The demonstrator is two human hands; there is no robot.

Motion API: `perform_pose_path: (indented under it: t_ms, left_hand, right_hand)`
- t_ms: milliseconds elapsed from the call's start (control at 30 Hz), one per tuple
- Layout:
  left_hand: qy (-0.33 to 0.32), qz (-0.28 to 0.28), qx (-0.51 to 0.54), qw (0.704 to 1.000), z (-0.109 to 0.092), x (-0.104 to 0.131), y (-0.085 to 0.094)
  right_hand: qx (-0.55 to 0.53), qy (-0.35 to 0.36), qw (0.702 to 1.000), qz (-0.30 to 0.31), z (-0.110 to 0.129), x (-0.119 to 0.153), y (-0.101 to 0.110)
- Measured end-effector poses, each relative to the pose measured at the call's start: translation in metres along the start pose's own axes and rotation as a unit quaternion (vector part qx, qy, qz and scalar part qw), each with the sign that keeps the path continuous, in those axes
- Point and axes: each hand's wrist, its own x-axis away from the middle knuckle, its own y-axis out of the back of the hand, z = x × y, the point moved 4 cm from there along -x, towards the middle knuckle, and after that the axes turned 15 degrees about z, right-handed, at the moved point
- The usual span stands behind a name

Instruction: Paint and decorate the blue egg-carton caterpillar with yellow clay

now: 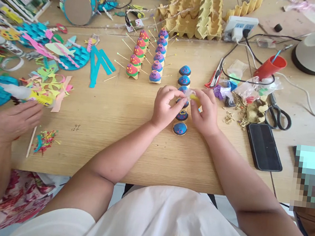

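Observation:
My left hand (167,107) is closed in a pinch on a small clear plastic wrapper (189,94). Facing it, my right hand (207,113) has its fingers closed round a soft-looking yellow piece (196,98), perhaps modelling clay, which touches the wrapper. Below both hands runs a row of egg-carton cups capped in blue (180,128), with small faces on them. One cup nearer me carries a yellow ring (182,113) on top. The middle cups are partly hidden by my fingers.
Finished purple (155,76) and red-green (132,70) carton rows with pins stand ahead. On the right lie a cutter (216,76), wrappers, scissors (277,113), a phone (264,147) and a red cup (270,66). Another person's hand (16,120) works among paper scraps at left.

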Motion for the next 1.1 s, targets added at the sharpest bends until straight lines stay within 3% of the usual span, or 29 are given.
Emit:
perform_pose_path:
  t_ms: [167,367,667,833,1000,1100]
  left_hand:
    - [0.015,0.012,0.060,0.998,0.000,0.000,0.000]
    - [0.000,0.006,0.005,1.000,0.001,0.000,-0.002]
    - [0.068,0.034,0.150,0.986,0.012,-0.001,-0.004]
    - [0.119,0.018,0.129,0.984,0.019,0.000,-0.005]
    - [0.110,0.047,0.124,0.985,0.022,0.001,-0.006]
    - [0.083,0.069,0.132,0.985,0.023,0.002,-0.007]
  right_hand:
    - [-0.036,-0.010,0.998,-0.041,0.000,-0.001,0.003]
    - [-0.096,-0.014,0.994,-0.039,-0.001,-0.001,0.001]
    - [-0.118,-0.057,0.990,-0.049,-0.002,-0.002,0.001]
    - [-0.169,-0.073,0.983,-0.025,-0.001,-0.004,0.002]
    - [-0.229,-0.081,0.970,-0.032,-0.007,-0.006,0.001]
    - [-0.304,-0.104,0.947,-0.028,-0.012,-0.006,-0.002]
